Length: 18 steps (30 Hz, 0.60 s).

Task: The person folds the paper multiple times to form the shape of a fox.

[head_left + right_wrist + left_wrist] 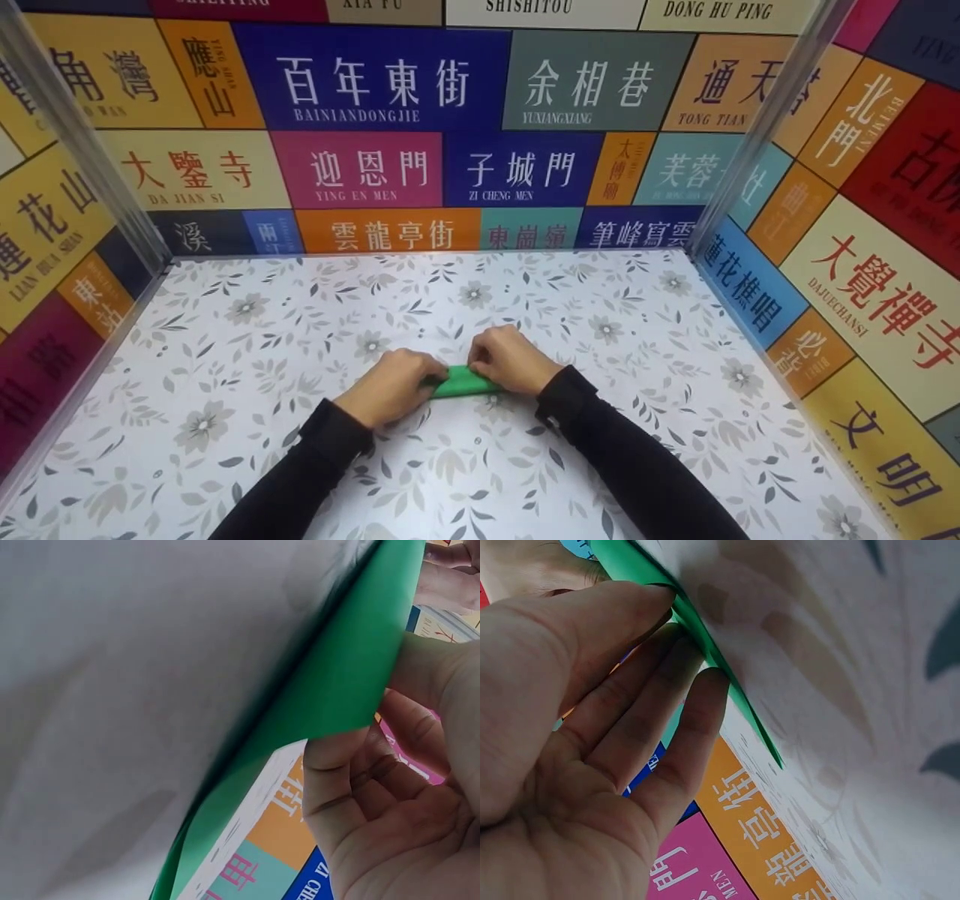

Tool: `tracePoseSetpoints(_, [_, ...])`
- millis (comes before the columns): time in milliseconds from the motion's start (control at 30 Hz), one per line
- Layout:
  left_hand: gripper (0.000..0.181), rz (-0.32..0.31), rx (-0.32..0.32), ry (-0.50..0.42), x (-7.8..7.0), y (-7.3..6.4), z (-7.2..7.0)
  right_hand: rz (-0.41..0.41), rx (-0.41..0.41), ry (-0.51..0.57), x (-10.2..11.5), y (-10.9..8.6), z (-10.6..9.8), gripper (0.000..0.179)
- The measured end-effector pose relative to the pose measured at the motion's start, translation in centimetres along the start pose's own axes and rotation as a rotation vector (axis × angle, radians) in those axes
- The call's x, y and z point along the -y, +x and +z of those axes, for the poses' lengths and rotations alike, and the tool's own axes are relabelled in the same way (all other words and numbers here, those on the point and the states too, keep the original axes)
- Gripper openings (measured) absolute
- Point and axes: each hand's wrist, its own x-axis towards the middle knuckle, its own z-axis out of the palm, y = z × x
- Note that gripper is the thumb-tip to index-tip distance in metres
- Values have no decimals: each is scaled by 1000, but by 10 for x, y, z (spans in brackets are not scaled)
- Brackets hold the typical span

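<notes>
Head view: a green sheet (465, 384) is lying across the patterned bench (300, 319), between both hands. The left hand (394, 386) is gripping its left end, the right hand (517, 360) its right. Lettered panels (367, 82) are standing behind and at both sides.

Left wrist view: thumb and fingertips are closing narrowly on the sheet, which is showing as a thin sliver, its tip tapering out beyond the fingers.

Right wrist view: the thumb is lying behind the sheet's edge, a finger bending in under the corner; a narrow pinch. The sheet is bowing smoothly above the bench surface; whether folded or merely curled, I cannot tell.

Handling, my judgement: probably light, thin paper, bending readily but creasing for good, a little slick. Best holds are likely the two ends, lightly, with fingertip pads; hard pulling would be risking a tear.
</notes>
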Motion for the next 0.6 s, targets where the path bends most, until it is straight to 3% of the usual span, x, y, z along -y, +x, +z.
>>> tracePoseSetpoints(600, [26,-9,17,10,-1,2,1,52,20,-21,0,-1,1,8])
